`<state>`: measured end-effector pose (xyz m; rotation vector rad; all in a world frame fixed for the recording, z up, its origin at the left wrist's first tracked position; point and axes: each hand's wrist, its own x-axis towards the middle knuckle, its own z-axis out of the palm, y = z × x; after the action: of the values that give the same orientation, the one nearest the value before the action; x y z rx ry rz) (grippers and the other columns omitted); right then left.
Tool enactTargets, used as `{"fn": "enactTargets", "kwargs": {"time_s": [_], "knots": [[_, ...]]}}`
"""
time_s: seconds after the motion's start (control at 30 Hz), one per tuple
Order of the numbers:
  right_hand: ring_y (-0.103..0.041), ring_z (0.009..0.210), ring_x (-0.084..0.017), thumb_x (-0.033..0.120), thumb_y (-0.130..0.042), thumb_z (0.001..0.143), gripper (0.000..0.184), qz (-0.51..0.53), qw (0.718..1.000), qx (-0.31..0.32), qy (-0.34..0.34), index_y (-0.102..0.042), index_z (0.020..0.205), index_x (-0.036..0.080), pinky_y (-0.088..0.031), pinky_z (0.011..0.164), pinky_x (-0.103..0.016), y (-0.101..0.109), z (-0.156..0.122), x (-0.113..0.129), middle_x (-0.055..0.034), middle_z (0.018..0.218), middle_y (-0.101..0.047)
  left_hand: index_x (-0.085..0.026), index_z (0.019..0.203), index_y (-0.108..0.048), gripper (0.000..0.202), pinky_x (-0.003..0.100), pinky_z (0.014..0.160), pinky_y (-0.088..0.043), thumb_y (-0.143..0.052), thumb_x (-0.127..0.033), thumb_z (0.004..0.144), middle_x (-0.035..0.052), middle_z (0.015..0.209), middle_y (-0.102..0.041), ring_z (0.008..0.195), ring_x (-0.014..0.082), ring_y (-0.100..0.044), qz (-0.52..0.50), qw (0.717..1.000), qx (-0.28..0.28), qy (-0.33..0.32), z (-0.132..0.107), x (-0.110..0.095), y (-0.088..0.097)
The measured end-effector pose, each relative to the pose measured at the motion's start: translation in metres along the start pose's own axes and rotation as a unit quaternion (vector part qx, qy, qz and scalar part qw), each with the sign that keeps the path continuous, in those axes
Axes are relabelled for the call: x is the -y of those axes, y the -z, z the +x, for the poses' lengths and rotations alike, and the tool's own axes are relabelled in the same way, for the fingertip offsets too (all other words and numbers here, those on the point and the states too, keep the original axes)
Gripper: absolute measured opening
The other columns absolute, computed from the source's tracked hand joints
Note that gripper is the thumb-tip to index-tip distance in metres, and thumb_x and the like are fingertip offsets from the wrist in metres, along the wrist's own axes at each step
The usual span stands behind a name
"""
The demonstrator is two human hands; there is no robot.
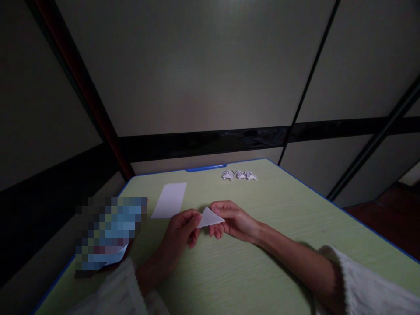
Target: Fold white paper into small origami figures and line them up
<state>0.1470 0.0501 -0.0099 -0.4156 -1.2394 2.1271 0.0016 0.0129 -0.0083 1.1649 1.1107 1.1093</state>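
Note:
A small white paper folded into a triangle (209, 217) is held just above the green table (262, 245), between both hands. My left hand (181, 231) pinches its left edge with curled fingers. My right hand (232, 220) grips its right side, fingers bent under the paper. Both forearms wear pale fuzzy sleeves.
A flat white paper sheet (169, 200) lies beyond my left hand. Three small folded paper figures (239, 175) stand in a row near the table's far edge. A blurred-out object (108, 234) sits at the table's left edge. Dark-framed wall panels rise behind the table.

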Motion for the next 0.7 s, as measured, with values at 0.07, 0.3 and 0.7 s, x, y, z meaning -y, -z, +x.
{"fn": "enactTargets", "kwargs": {"time_s": [0.07,0.3,0.7], "knots": [[-0.055,0.040,-0.008,0.028,-0.050,0.074,0.021,0.001,1.000,0.002,0.001,-0.050,0.067,0.009,-0.043,0.041,-0.014,0.000,0.000,0.000,-0.0064,0.053,-0.061,-0.015,0.051,-0.044,0.031,0.016,0.032,-0.022,-0.056,-0.041,0.062,-0.0076,0.036,-0.039,0.031,0.0027,-0.030,-0.010,1.000,0.002,0.004,-0.001,-0.001,0.000],[-0.055,0.045,-0.008,0.014,-0.053,0.065,0.020,-0.029,0.998,-0.031,0.046,-0.053,0.085,0.011,-0.041,0.043,-0.017,-0.002,-0.001,0.002,-0.0024,0.056,-0.061,-0.013,0.054,-0.048,0.028,0.014,0.034,-0.019,-0.055,-0.039,0.063,-0.0079,0.037,-0.038,0.033,0.0014,-0.027,-0.034,0.999,0.013,0.034,-0.003,-0.004,-0.002],[-0.038,0.040,-0.002,0.032,-0.069,0.051,0.033,-0.191,0.976,-0.100,0.038,-0.044,0.054,0.011,-0.027,0.039,-0.014,-0.004,-0.001,0.002,0.0057,0.047,-0.046,-0.016,0.049,-0.044,0.042,0.016,0.028,-0.022,-0.052,-0.056,0.057,-0.0064,0.035,-0.042,0.027,0.0036,-0.033,-0.015,0.998,0.041,0.044,0.003,0.009,-0.002]]}}
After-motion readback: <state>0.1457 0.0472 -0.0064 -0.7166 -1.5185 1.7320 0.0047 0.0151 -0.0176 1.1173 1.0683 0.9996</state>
